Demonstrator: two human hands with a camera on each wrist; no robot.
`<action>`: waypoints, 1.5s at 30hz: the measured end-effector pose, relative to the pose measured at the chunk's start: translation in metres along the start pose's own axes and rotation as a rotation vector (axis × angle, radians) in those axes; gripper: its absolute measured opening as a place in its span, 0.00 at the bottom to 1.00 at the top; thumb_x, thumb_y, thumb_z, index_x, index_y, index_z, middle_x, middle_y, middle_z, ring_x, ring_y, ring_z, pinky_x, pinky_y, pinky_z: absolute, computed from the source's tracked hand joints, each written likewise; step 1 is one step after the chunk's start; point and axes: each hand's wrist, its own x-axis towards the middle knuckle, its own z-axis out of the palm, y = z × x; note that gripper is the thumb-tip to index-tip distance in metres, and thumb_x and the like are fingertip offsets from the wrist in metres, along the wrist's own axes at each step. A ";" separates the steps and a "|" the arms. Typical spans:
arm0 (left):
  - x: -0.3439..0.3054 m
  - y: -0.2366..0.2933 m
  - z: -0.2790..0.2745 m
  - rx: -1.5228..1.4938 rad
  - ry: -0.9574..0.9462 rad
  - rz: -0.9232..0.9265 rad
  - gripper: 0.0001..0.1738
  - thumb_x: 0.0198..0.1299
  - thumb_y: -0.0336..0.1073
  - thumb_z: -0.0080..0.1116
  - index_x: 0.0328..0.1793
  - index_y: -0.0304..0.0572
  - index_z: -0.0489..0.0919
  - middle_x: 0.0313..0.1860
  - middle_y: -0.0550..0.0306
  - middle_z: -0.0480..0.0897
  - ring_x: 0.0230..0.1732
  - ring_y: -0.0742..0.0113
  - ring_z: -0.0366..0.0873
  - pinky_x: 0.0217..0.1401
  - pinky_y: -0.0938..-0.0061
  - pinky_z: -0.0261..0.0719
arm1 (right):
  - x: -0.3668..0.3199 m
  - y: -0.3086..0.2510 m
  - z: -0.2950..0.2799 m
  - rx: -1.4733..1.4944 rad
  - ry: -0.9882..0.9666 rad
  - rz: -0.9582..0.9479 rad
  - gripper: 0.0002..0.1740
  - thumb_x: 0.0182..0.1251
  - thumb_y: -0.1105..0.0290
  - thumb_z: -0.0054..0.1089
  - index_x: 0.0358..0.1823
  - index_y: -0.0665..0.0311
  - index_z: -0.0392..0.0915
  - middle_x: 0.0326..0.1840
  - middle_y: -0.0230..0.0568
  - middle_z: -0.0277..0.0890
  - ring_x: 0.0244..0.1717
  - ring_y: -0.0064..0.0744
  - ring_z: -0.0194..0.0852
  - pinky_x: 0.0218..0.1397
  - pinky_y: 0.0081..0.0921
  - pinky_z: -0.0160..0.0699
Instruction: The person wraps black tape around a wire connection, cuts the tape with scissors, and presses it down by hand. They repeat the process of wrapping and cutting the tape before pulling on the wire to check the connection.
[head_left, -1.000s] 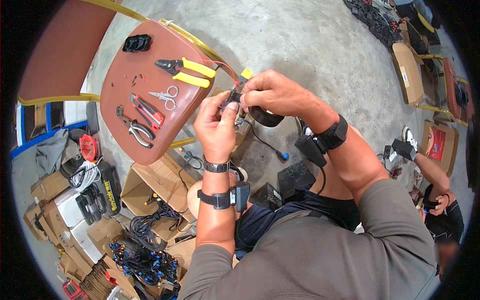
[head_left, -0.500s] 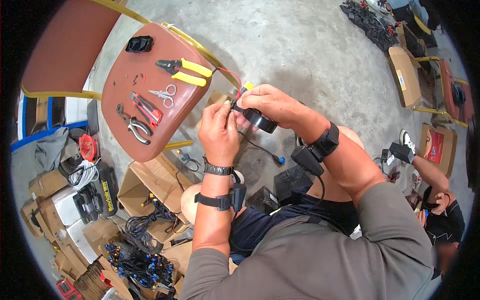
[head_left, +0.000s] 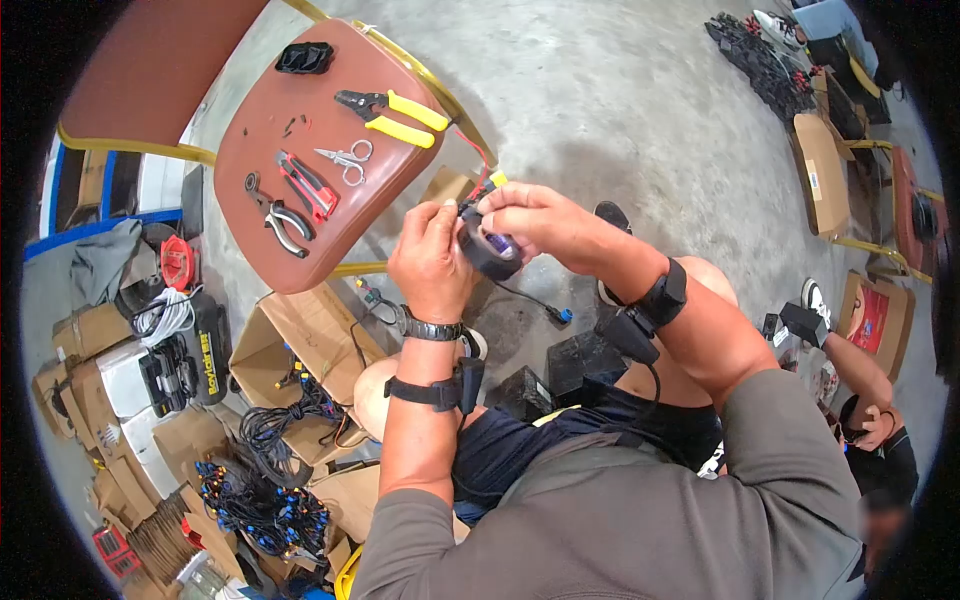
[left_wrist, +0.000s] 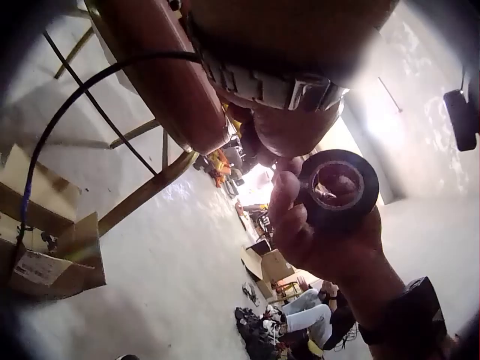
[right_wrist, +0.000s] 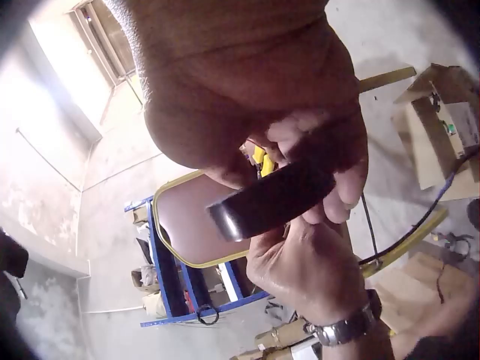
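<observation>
Both hands meet beside the chair's front edge, around a thin dark cable that carries a yellow connector (head_left: pixel 497 179) and a red wire (head_left: pixel 480 146). My left hand (head_left: pixel 432 260) pinches the cable between thumb and fingers. At the same spot, the right hand (head_left: pixel 548 228) grips a roll of black electrical tape (head_left: pixel 484 262), which hangs just below the fingertips. Its round side and hollow core face the left wrist view, where the roll (left_wrist: pixel 345 222) lies against the right hand's fingers. The wrapped spot is mostly hidden by fingertips.
On the brown chair seat (head_left: pixel 250 215) lie yellow-handled wire strippers (head_left: pixel 405 118), small scissors (head_left: pixel 348 162), a red utility knife (head_left: pixel 308 186) and pliers (head_left: pixel 283 228). An open cardboard box (head_left: pixel 320 335) and bundled cables (head_left: pixel 265 510) stand below. Another person's arm (head_left: pixel 850 355) shows at right.
The tape roll has swung from beyond the right hand's fingers to between the two hands, its hollow side turning into view. The left hand stays at the cable. The head view has shifted slightly.
</observation>
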 end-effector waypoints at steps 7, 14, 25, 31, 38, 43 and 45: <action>-0.001 -0.010 -0.003 -0.033 0.007 -0.049 0.15 0.50 0.26 0.67 0.46 0.44 0.86 0.43 0.56 0.85 0.38 0.53 0.86 0.39 0.65 0.83 | -0.012 0.007 0.018 -0.380 -0.102 -0.340 0.50 0.59 0.67 0.70 0.78 0.74 0.50 0.59 0.53 0.78 0.51 0.37 0.82 0.53 0.30 0.82; 0.000 -0.010 -0.005 -0.004 -0.035 -0.108 0.12 0.51 0.25 0.66 0.43 0.45 0.86 0.41 0.56 0.85 0.37 0.54 0.86 0.38 0.66 0.82 | -0.010 0.009 0.024 -0.880 -0.056 -0.500 0.47 0.50 0.69 0.73 0.74 0.59 0.60 0.56 0.58 0.78 0.52 0.55 0.83 0.54 0.43 0.84; -0.003 -0.010 -0.002 0.016 -0.178 -0.083 0.07 0.48 0.30 0.66 0.35 0.49 0.84 0.34 0.57 0.81 0.35 0.50 0.83 0.35 0.60 0.80 | -0.012 -0.021 0.021 -1.221 0.132 -0.574 0.33 0.50 0.48 0.72 0.54 0.61 0.76 0.35 0.54 0.85 0.38 0.59 0.85 0.42 0.50 0.84; -0.009 0.000 0.000 0.030 -0.413 0.032 0.07 0.47 0.34 0.67 0.31 0.44 0.80 0.33 0.53 0.79 0.34 0.45 0.81 0.35 0.54 0.78 | -0.002 -0.030 -0.007 -1.227 0.067 -0.562 0.30 0.50 0.52 0.76 0.46 0.70 0.81 0.35 0.52 0.83 0.36 0.52 0.84 0.41 0.39 0.82; -0.009 0.018 -0.009 -0.174 -0.497 -0.005 0.12 0.47 0.33 0.74 0.38 0.41 0.83 0.32 0.49 0.83 0.34 0.45 0.83 0.37 0.58 0.80 | -0.004 -0.054 -0.018 -0.950 0.015 -0.188 0.31 0.56 0.46 0.68 0.38 0.74 0.84 0.27 0.51 0.82 0.30 0.37 0.78 0.36 0.35 0.78; -0.012 0.020 -0.011 -0.290 -0.537 -0.054 0.12 0.46 0.30 0.75 0.35 0.41 0.82 0.31 0.49 0.83 0.32 0.47 0.83 0.35 0.61 0.79 | 0.005 -0.056 -0.028 -0.984 -0.007 -0.068 0.33 0.56 0.42 0.66 0.37 0.73 0.85 0.28 0.47 0.82 0.31 0.35 0.77 0.35 0.34 0.75; -0.012 0.019 -0.012 -0.375 -0.559 -0.053 0.11 0.45 0.29 0.74 0.35 0.41 0.82 0.31 0.50 0.84 0.32 0.48 0.84 0.35 0.63 0.80 | 0.007 -0.053 -0.032 -0.950 0.023 -0.068 0.35 0.57 0.40 0.64 0.36 0.73 0.86 0.28 0.43 0.80 0.32 0.34 0.76 0.35 0.36 0.73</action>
